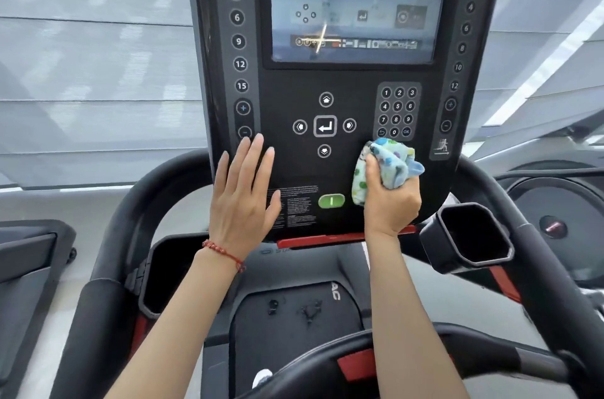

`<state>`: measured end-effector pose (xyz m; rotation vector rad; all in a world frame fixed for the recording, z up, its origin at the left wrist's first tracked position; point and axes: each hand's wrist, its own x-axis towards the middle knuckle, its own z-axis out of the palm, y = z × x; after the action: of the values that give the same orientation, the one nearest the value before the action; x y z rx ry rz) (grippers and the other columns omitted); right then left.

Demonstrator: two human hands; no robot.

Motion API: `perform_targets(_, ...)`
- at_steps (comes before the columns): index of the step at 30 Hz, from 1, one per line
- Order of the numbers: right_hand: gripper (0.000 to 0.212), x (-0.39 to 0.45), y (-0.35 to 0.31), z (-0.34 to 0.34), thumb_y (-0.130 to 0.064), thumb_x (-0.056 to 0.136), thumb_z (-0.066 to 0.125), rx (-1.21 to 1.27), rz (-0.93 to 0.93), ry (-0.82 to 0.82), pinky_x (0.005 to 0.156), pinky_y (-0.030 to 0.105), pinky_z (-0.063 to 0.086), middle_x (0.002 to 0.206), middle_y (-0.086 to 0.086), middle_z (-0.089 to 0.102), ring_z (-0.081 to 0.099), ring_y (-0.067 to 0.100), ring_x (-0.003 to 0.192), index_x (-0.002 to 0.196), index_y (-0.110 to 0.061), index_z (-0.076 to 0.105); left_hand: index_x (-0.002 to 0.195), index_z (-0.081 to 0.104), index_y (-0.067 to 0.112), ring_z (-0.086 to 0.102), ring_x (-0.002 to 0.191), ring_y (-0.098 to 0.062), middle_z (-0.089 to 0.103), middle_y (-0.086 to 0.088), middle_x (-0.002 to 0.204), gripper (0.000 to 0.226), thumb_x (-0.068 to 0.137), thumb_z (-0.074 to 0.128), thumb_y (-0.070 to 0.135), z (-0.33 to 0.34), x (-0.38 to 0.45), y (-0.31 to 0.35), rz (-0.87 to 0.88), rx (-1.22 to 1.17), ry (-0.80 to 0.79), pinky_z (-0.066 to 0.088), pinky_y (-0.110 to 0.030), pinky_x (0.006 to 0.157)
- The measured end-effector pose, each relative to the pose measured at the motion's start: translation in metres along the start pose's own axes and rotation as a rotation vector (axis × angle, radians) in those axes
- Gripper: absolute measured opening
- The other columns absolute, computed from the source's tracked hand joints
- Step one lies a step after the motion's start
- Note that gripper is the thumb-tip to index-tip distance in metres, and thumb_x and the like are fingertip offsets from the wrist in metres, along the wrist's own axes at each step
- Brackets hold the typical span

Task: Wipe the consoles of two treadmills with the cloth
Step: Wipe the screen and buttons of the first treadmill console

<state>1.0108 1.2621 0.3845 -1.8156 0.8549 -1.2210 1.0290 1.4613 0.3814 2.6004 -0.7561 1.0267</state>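
On the black treadmill console (327, 166), your right hand (390, 199) clamps the bunched light-blue spotted cloth (385, 166) just below the number keypad (397, 112); your left hand (243, 199) lies flat, fingers straight. You appear mid-wipe on this console; the second treadmill likely remains.

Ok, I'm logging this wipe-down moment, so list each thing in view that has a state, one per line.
Touchscreen: lit, showing a menu.
Cloth: bunched, pressed on the console panel below the keypad.
Right hand: grips the cloth.
Left hand: flat, fingers straight, resting on the console's lower left.
Green button: uncovered, between the hands.
Right cup holder: nothing visible inside.
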Motion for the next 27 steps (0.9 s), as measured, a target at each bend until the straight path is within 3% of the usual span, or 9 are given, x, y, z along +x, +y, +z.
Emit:
perform_targets(4, 0.047, 0.027, 0.011, -0.016, -0.037, 0.069, 0.080, 0.013, 0.128, 0.013, 0.070, 0.010, 0.034, 0.093, 0.010, 0.069, 0.057, 0.013, 0.079, 0.096, -0.002, 0.063, 0.134, 0.046, -0.001, 0.030, 0.136, -0.032, 0.040, -0.021, 0.142, 0.051, 0.087, 0.053, 0.018, 0.007, 0.012, 0.020, 0.034, -0.015, -0.012, 0.025, -0.049, 0.111)
perform_targets(11, 0.040, 0.028, 0.001, -0.007, -0.032, 0.068, 0.081, 0.115, 0.144, 0.010, 0.064, -0.006, 0.033, 0.079, -0.006, 0.060, 0.054, 0.006, 0.071, 0.090, -0.005, 0.064, 0.133, 0.047, -0.001, 0.031, 0.136, -0.033, 0.039, -0.020, 0.144, 0.051, 0.087, 0.054, 0.019, 0.015, 0.030, 0.037, 0.016, -0.012, -0.016, 0.024, -0.049, 0.112)
perform_targets(18, 0.054, 0.074, -0.054, 0.028, -0.051, 0.066, 0.075, 0.027, -0.147, 0.067, 0.062, 0.021, 0.037, 0.077, 0.009, 0.067, 0.065, 0.023, 0.071, 0.085, -0.003, 0.062, 0.133, 0.047, 0.000, 0.030, 0.136, -0.033, 0.038, -0.020, 0.144, 0.053, 0.086, 0.056, 0.021, 0.020, 0.034, 0.043, -0.026, 0.045, -0.017, 0.024, -0.050, 0.111)
perform_targets(27, 0.064, 0.064, -0.014, 0.008, -0.066, 0.067, 0.060, -0.056, -0.213, -0.019, 0.060, 0.021, 0.040, 0.073, 0.007, 0.065, 0.063, 0.021, 0.065, 0.081, -0.003, 0.061, 0.133, 0.048, 0.002, 0.031, 0.135, -0.035, 0.039, -0.021, 0.143, 0.054, 0.084, 0.057, 0.021, 0.025, 0.041, 0.072, -0.029, 0.033, 0.002, 0.024, -0.052, 0.111)
